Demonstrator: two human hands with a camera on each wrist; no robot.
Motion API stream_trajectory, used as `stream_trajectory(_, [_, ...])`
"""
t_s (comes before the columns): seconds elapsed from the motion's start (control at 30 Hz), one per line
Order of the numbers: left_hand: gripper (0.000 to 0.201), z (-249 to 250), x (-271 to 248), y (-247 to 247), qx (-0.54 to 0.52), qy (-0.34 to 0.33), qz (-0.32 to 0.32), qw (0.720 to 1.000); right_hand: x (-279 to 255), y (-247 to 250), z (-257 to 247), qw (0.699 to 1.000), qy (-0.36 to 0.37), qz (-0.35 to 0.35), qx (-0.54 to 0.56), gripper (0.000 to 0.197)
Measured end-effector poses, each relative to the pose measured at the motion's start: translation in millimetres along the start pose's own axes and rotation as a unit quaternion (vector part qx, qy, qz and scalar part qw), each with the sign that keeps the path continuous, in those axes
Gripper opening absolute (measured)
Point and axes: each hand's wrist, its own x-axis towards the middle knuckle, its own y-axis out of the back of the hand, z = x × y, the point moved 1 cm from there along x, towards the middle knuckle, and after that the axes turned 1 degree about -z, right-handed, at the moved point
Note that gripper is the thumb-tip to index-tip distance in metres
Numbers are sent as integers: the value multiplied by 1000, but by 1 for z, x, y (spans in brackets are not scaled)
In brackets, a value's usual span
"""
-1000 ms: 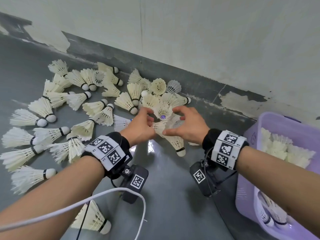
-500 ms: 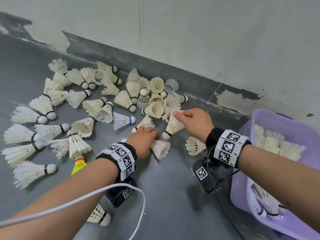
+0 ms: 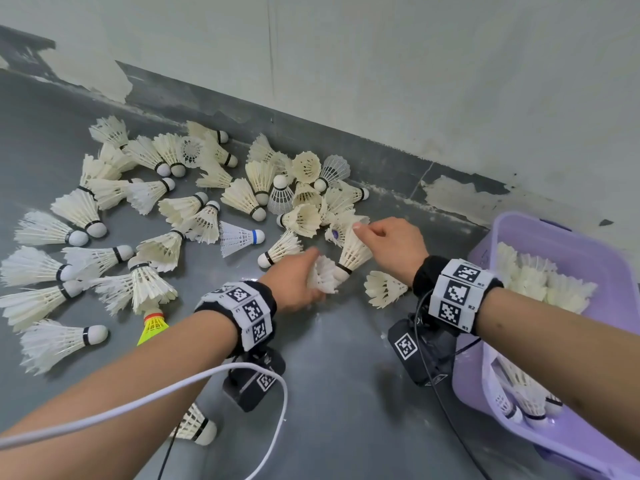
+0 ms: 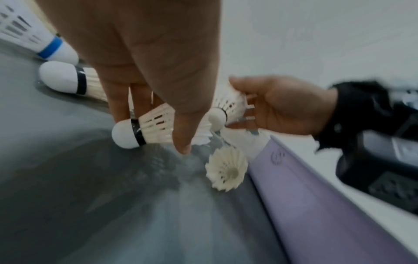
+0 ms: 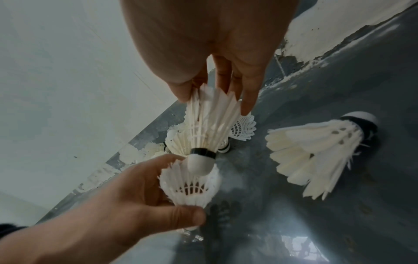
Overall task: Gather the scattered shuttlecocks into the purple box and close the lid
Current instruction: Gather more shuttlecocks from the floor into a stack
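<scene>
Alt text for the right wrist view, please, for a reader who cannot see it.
The right hand pinches a white feather shuttlecock by its skirt and lowers its cork into the open skirt of a second shuttlecock, which the left hand holds in a fingertip grip. Another shuttlecock lies on the grey floor at right.

floor point(image 3: 346, 393): grey, smooth, semi-gloss, showed soft reflections
wall point(image 3: 415, 64): matt pale paint, peeled in patches along the dark base strip
shuttlecocks point(image 3: 86, 216): mostly off-white feather skirts, matt, frayed tips; smooth white rounded heads with dark bands
mesh shuttlecock point(image 3: 239, 239): white moulded plastic skirt, blue band
yellow shuttlecock point(image 3: 152, 327): bright plastic look
box point(image 3: 540, 237): purple plastic, smooth, slight sheen
wrist bands point(image 3: 249, 313): black cloth, matt, with printed white marker tiles
cable point(image 3: 138, 403): white, smooth sheath
</scene>
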Motion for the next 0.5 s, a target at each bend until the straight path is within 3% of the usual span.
stream_trajectory(0.1, [65,4,1,8,-85,33,33,995,-2,4,0,1000,0,16,17,55])
stream_trajectory(0.23, [74,18,3,18,-180,15,58,982,-6,3,-13,998,45,11,51,54])
stream_trajectory(0.4, [73,33,1,31,-294,10,100,950,-14,-1,-30,989,75,-68,108,33])
stream_trajectory(0.5, [65,36,-4,35,-311,-13,116,943,-18,3,-29,982,75,-92,145,33])
